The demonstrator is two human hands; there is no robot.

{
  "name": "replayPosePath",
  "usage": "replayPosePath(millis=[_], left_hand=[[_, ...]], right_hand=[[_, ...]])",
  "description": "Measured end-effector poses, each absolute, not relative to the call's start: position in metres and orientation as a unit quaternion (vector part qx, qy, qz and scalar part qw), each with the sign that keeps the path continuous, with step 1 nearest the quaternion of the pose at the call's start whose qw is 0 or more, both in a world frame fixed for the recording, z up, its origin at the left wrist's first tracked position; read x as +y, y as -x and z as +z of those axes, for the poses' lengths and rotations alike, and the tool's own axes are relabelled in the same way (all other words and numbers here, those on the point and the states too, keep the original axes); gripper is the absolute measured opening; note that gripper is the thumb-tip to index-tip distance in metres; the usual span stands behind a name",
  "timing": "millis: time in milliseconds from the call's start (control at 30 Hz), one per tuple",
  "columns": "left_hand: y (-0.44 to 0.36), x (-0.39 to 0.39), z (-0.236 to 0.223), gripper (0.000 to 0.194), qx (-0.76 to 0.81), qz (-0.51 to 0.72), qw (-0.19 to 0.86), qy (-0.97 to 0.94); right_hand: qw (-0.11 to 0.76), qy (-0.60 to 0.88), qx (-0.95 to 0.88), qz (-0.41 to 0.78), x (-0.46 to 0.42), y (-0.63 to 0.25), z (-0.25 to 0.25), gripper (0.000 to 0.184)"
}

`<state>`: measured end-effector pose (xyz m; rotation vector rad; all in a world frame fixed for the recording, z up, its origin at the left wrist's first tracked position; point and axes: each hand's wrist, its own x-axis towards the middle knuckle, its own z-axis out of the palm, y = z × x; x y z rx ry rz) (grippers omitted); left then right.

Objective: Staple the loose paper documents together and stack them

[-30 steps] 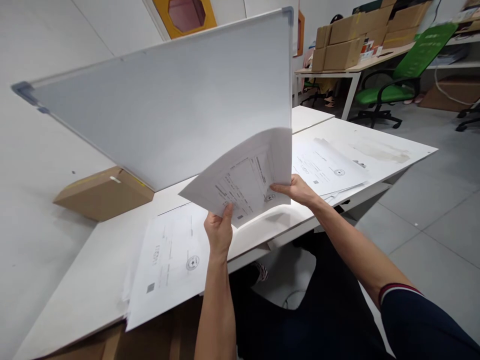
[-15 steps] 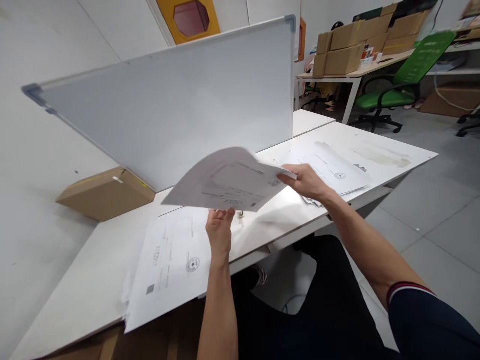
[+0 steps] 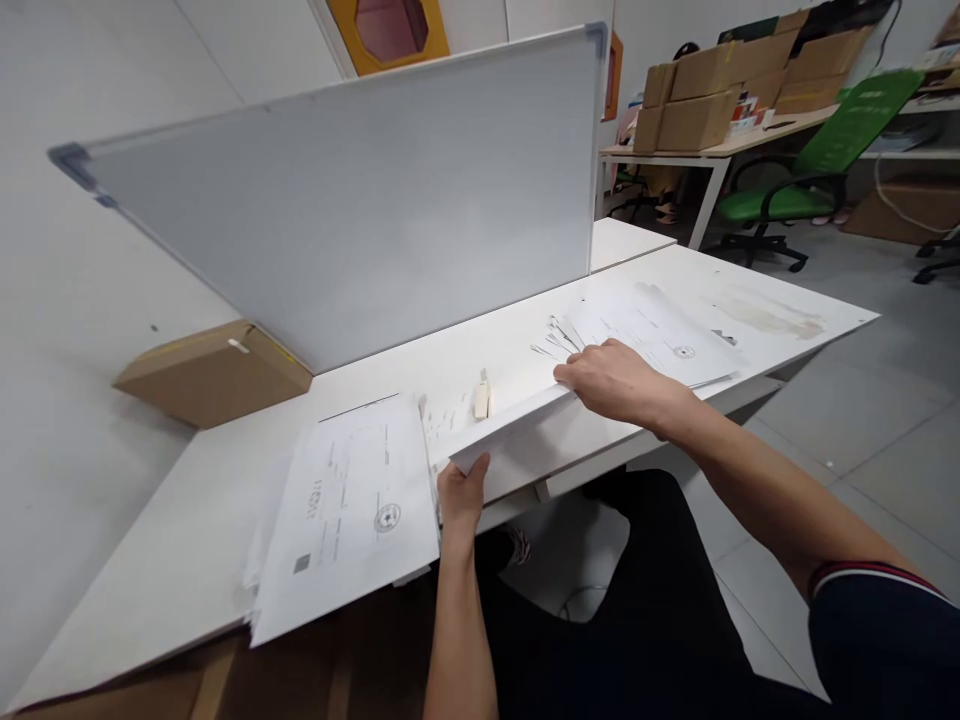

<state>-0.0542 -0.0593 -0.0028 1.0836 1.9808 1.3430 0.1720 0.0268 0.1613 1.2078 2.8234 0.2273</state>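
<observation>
Left hand (image 3: 461, 490): closed on the near left end of the held paper (image 3: 514, 422), its thumb on top.
Right hand (image 3: 615, 385): fingers curled round the other end of the same paper, back of the hand upward.
Held paper: between the two hands, over the front part of the white surface (image 3: 180, 520), seen nearly edge-on as a slim pale strip; whether it is one sheet or several cannot be told.
Left pile (image 3: 352, 490): printed sheets lying left of the left hand, their near edge reaching past the surface's front edge; the top sheet bears a round stamp (image 3: 387, 517) and a dark square (image 3: 301, 563).
Right pile (image 3: 652, 330): printed sheets just beyond the right hand, corners fanned out at the left, another round stamp (image 3: 684, 352) on top; whether the hand touches them is unclear.
Small cream object (image 3: 482, 400): on the surface, just beyond the held paper, between the piles.
Whiteboard (image 3: 360, 210): tilted in view, standing at the back of the surface.
Cardboard box (image 3: 214, 375): by the whiteboard's lower left, near the wall.
Background right: a green chair (image 3: 780, 203) beside a farther table (image 3: 802, 125) carrying stacked cartons (image 3: 697, 120).
</observation>
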Motion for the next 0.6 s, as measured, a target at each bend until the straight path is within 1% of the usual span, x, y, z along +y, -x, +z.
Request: replayPosePath(millis=[67, 100, 200, 300, 367, 433, 500, 533, 600], left_hand=[[0.055, -0.060, -0.006, 0.025, 0.722, 0.512, 0.240, -0.399], [0.056, -0.060, -0.005, 0.023, 0.710, 0.533, 0.230, -0.398], [0.055, -0.059, 0.006, 0.024, 0.663, 0.609, 0.208, -0.384], [0.051, -0.056, 0.024, 0.027, 0.556, 0.724, 0.238, -0.332], [0.049, -0.052, 0.033, 0.030, 0.483, 0.773, 0.272, -0.309], [0.049, -0.045, 0.033, 0.035, 0.507, 0.752, 0.280, -0.315], [0.052, -0.035, 0.025, 0.035, 0.600, 0.676, 0.245, -0.350], [0.054, -0.029, 0.019, 0.034, 0.647, 0.625, 0.212, -0.382], [0.058, -0.017, 0.006, 0.040, 0.676, 0.547, 0.179, -0.460]], right_hand=[[0.045, -0.388, 0.919, 0.063, 0.029, -0.173, 0.159, 0.026], [0.038, -0.385, 0.920, 0.061, 0.030, -0.175, 0.160, 0.026], [-0.031, -0.386, 0.922, 0.023, 0.030, -0.190, 0.170, 0.023], [-0.113, -0.378, 0.916, -0.074, 0.032, -0.219, 0.180, 0.017], [-0.134, -0.384, 0.897, -0.175, 0.036, -0.242, 0.176, 0.018], [-0.125, -0.412, 0.844, -0.318, 0.040, -0.264, 0.161, 0.025], [-0.109, -0.447, 0.752, -0.472, 0.039, -0.280, 0.134, 0.030], [-0.102, -0.465, 0.700, -0.533, 0.036, -0.285, 0.119, 0.033], [-0.092, -0.501, 0.616, -0.601, 0.026, -0.292, 0.088, 0.037]])
